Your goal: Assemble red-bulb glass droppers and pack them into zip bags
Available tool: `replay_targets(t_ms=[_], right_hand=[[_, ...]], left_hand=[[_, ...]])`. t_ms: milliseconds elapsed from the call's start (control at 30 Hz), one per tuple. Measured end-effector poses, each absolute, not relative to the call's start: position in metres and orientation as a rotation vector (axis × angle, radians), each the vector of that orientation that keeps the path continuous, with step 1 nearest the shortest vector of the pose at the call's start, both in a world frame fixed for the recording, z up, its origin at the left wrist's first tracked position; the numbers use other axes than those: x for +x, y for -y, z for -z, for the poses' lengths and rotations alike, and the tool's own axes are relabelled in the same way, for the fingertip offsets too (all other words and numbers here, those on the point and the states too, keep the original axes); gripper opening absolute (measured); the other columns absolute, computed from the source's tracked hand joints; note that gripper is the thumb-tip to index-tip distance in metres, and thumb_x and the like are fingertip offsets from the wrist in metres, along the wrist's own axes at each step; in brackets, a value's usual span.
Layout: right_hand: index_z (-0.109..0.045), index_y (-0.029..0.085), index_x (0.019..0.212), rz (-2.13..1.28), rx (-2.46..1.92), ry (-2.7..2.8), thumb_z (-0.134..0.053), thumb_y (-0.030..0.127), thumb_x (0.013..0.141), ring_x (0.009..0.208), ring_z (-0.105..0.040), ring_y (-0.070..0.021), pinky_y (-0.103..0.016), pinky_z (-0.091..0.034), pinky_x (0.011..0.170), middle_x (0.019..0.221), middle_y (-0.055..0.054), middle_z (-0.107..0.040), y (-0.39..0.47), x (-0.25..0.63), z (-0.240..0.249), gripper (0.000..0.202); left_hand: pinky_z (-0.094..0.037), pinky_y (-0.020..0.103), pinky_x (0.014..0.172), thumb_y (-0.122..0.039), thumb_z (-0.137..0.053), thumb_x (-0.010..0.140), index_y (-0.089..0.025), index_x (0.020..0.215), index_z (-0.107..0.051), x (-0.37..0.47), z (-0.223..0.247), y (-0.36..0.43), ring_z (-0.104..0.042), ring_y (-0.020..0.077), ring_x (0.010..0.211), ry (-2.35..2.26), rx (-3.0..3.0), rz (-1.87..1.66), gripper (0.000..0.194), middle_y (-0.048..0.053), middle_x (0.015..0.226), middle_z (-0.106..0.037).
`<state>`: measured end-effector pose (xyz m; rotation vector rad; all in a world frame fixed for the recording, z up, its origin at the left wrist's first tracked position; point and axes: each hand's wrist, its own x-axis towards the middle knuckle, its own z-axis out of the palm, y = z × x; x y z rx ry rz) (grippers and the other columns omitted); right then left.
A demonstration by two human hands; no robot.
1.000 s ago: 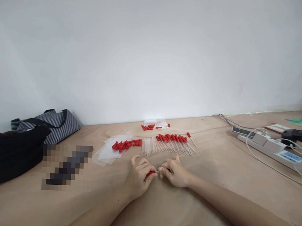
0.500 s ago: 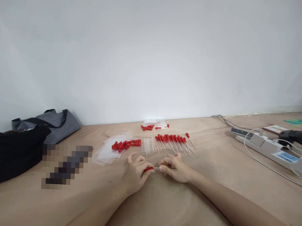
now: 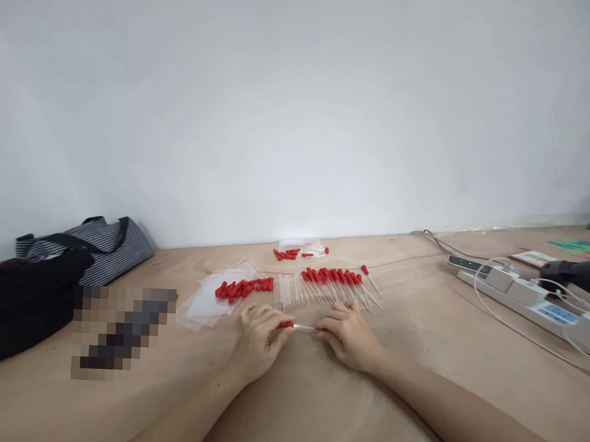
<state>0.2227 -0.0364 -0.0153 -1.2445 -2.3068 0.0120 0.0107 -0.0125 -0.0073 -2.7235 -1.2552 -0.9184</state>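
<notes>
Ideally, the left hand (image 3: 261, 339), pinched around a red rubbery bulb (image 3: 285, 325), and the right hand (image 3: 347, 334), pinched on the slender clear tube (image 3: 303, 327) bridging the gap between them, should keep both aligned.

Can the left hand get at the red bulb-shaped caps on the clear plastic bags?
Likely yes: nothing seems to block the caps and the left hand is close, but it holds another cap.

I can pass right of the red-bulbed droppers (image 3: 340, 276); farther right, a power strip (image 3: 545, 313) blocks me.
</notes>
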Motion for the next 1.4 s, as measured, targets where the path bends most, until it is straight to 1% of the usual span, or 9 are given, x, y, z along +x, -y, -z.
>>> replay_targets(t_ms=[133, 300, 467, 667, 833, 933, 1033, 1133, 1400], right_hand=[[-0.062, 0.022, 0.076, -0.106, -1.479, 2.015, -0.043, 0.023, 0.082, 0.076, -0.050, -0.0148, -0.032, -0.020, 0.072, 0.075, 0.000, -0.064, 0.031, 0.215, 0.021, 0.020], [-0.062, 0.020, 0.065, -0.108, -1.755, 1.774, -0.042, 0.030, 0.081, 0.077, -0.053, -0.0172, -0.033, -0.020, 0.075, 0.069, -0.002, -0.065, 0.009, 0.200, 0.017, 0.027], [-0.064, 0.018, 0.069, 0.005, -1.933, 1.723, -0.042, 0.029, 0.079, 0.084, -0.053, -0.0206, -0.036, -0.020, 0.077, 0.075, -0.007, -0.066, -0.017, 0.187, 0.015, 0.027], [-0.065, 0.018, 0.069, 0.037, -1.967, 1.702, -0.042, 0.031, 0.078, 0.083, -0.052, -0.0217, -0.038, -0.020, 0.079, 0.074, -0.008, -0.066, -0.029, 0.185, 0.017, 0.028], [-0.064, 0.017, 0.069, 0.020, -2.015, 1.708, -0.043, 0.029, 0.077, 0.084, -0.052, -0.0225, -0.039, -0.019, 0.079, 0.075, -0.009, -0.065, -0.032, 0.185, 0.017, 0.026], [-0.063, 0.017, 0.074, 0.018, -2.019, 1.701, -0.043, 0.031, 0.077, 0.084, -0.052, -0.0216, -0.038, -0.019, 0.078, 0.078, -0.008, -0.065, -0.032, 0.185, 0.017, 0.024], [-0.060, 0.018, 0.080, 0.057, -1.950, 1.723, -0.045, 0.029, 0.077, 0.086, -0.050, -0.0196, -0.036, -0.019, 0.077, 0.082, -0.006, -0.064, -0.031, 0.186, 0.018, 0.019], [-0.061, 0.021, 0.078, 0.092, -1.859, 1.807, -0.045, 0.027, 0.078, 0.088, -0.048, -0.0186, -0.036, -0.018, 0.078, 0.084, -0.004, -0.063, -0.031, 0.186, 0.020, 0.018], [-0.065, 0.020, 0.079, 0.104, -1.946, 1.858, -0.042, 0.030, 0.079, 0.091, -0.045, -0.0217, -0.039, -0.019, 0.079, 0.088, -0.009, -0.063, -0.030, 0.185, 0.015, 0.025]], left_hand=[[-0.025, 0.042, 0.086, -0.034, -0.048, 0.079, -0.025, 0.100, -0.056, 0.000, 0.006, 0.000, -0.050, 0.0229, 0.097, 1.500, -2.402, 1.037, 0.024, 0.004, 0.101, -0.061], [-0.025, 0.046, 0.083, -0.031, -0.050, 0.076, -0.023, 0.094, -0.060, -0.028, 0.007, -0.026, -0.048, 0.0265, 0.096, 1.758, -2.047, 0.925, 0.022, 0.007, 0.098, -0.059], [-0.026, 0.045, 0.082, -0.035, -0.053, 0.073, -0.023, 0.090, -0.061, -0.049, 0.008, -0.042, -0.045, 0.0269, 0.096, 1.822, -1.910, 0.783, 0.023, 0.008, 0.098, -0.057], [-0.026, 0.045, 0.082, -0.034, -0.052, 0.074, -0.024, 0.089, -0.062, -0.051, 0.010, -0.048, -0.044, 0.0268, 0.097, 1.773, -1.941, 0.715, 0.021, 0.009, 0.100, -0.056], [-0.023, 0.044, 0.085, -0.028, -0.047, 0.079, -0.023, 0.099, -0.060, -0.046, 0.012, -0.053, -0.045, 0.0252, 0.096, 1.565, -1.975, 0.687, 0.024, 0.009, 0.100, -0.057], [-0.023, 0.044, 0.086, -0.027, -0.045, 0.080, -0.024, 0.100, -0.060, -0.041, 0.011, -0.058, -0.046, 0.0244, 0.095, 1.523, -2.001, 0.668, 0.025, 0.009, 0.100, -0.058], [-0.023, 0.045, 0.086, -0.026, -0.046, 0.080, -0.025, 0.094, -0.063, -0.040, 0.010, -0.062, -0.047, 0.0247, 0.095, 1.522, -2.034, 0.676, 0.022, 0.008, 0.098, -0.059], [-0.021, 0.045, 0.087, -0.024, -0.046, 0.080, -0.025, 0.086, -0.065, -0.040, 0.010, -0.064, -0.048, 0.0239, 0.094, 1.512, -2.060, 0.705, 0.020, 0.006, 0.095, -0.061], [-0.022, 0.041, 0.085, -0.029, -0.045, 0.082, -0.023, 0.083, -0.062, -0.042, 0.009, -0.056, -0.052, 0.0221, 0.090, 1.443, -2.101, 0.838, 0.018, 0.005, 0.087, -0.065]])
